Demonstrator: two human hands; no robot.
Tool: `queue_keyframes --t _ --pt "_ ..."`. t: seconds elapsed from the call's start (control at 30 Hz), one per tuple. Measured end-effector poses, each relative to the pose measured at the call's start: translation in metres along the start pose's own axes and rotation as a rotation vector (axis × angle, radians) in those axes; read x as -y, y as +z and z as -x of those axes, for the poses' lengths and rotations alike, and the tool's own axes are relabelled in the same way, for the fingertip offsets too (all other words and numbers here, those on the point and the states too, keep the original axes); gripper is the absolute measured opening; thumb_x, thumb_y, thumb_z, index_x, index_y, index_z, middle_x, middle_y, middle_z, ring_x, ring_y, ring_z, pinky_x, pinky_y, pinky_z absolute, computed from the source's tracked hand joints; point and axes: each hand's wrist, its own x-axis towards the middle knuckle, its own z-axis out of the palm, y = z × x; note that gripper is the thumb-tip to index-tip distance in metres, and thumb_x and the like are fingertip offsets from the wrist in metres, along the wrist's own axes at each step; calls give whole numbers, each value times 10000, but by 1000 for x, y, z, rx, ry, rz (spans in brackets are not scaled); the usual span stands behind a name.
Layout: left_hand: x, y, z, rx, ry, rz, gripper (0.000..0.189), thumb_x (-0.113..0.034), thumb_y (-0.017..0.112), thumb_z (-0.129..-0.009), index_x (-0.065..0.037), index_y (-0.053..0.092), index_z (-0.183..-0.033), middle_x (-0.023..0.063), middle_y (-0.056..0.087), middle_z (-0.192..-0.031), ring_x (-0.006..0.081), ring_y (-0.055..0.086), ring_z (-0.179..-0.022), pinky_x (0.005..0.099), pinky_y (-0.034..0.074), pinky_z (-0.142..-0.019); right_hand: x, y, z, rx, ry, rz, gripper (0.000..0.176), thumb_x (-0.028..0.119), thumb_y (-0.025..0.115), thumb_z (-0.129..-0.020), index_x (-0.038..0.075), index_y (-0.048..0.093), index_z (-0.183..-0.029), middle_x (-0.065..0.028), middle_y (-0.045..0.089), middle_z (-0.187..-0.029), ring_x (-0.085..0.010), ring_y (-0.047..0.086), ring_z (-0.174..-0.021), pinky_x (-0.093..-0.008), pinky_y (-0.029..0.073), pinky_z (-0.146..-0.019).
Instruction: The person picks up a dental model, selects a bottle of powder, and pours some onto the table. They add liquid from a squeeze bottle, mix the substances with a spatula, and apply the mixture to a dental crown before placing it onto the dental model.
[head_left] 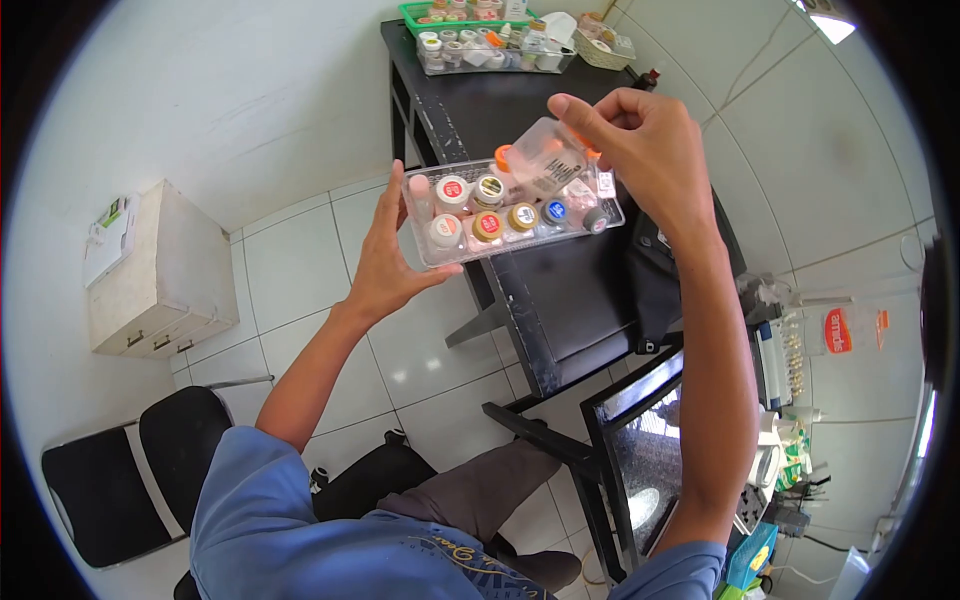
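Observation:
My left hand grips the left end of a clear plastic tray, thumb along the near edge and fingers at the far side. Inside stand several small jars, among them a red-labelled jar, a gold-lidded jar and a blue-topped jar. My right hand is above the tray's right end, closed on a translucent bottle with dark print. The bottle is tilted over the jars and hides some of them. Its orange cap seems to be partly behind my fingers.
Below the tray is a black table bearing a black bag. At its far end stand a clear box of jars, a green basket and a woven basket. A white cabinet and black chair are at left.

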Motion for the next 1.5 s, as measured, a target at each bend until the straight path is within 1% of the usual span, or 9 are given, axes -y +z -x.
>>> queue_keyframes --t 0.13,0.2,0.4,0.73,0.83,1.07,1.23,1.33,1.5 --pt "-5 0 0 -11 -5 -43 1381 -258 958 -623 -142 13 -1623 192 313 -1579 345 383 -1438 499 317 -1206 -19 -23 23 -86 -42 24 415 407 795 -812 -2 723 -800 -91 696 -691 -161 655 -645 -291 500 -634" --pt "-5 0 0 -22 -1 -59 1380 -245 959 -622 -141 15 -1623 193 314 -1580 346 380 -1440 498 316 -1206 -37 -33 40 93 -79 123 317 290 789 -819 -14 700 -825 -123 698 -726 -201 671 -660 -322 520 -657" --pt "0 1 1 -16 37 -25 1364 -194 954 -628 -137 24 -1623 192 311 -1583 344 385 -1438 492 317 -1205 -88 -7 90 211 -44 206 189 123 760 -792 -13 663 -882 -177 690 -836 -348 689 -771 -406 542 -723" --pt "1 2 0 -27 40 -31 1361 -190 952 -627 -145 27 -1624 193 312 -1582 348 389 -1438 493 321 -1203 -96 5 86 301 -21 279 246 171 772 -796 -13 661 -916 -167 692 -896 -343 690 -791 -418 544 -736" --pt "1 2 1 -24 25 -34 1363 -206 954 -626 -148 27 -1624 189 304 -1588 349 382 -1443 495 319 -1205 -69 -7 67 143 -15 274 408 351 794 -814 0 697 -998 -163 721 -901 -302 705 -803 -401 548 -727" --pt "-1 2 1 -36 10 -70 1368 -209 956 -625 -137 23 -1622 181 295 -1596 346 389 -1440 492 311 -1212 -57 32 -21 0 -145 263 533 487 768 -812 30 723 -1082 -169 741 -976 -319 720 -882 -418 554 -803" --pt "2 2 0 -29 13 -72 1372 -200 957 -621 -136 23 -1622 180 293 -1599 345 396 -1436 481 303 -1217 -67 52 -51 321 -138 182 670 567 765 -780 47 700 -1198 -182 743 -990 -355 715 -956 -422 551 -863" --pt "2 2 1 -33 11 -79 1370 -197 957 -620 -132 25 -1622 185 296 -1597 343 399 -1434 479 302 -1217 -63 43 -34 84 -76 200 625 550 777 -771 40 712 -1125 -176 739 -964 -346 714 -922 -426 553 -828" --pt "2 3 1 -39 18 -74 1362 -194 954 -628 -124 26 -1622 193 312 -1587 338 405 -1430 471 310 -1210 -70 9 15 234 -49 460 521 487 787 -786 33 694 -1024 -147 732 -867 -335 708 -850 -432 541 -759"
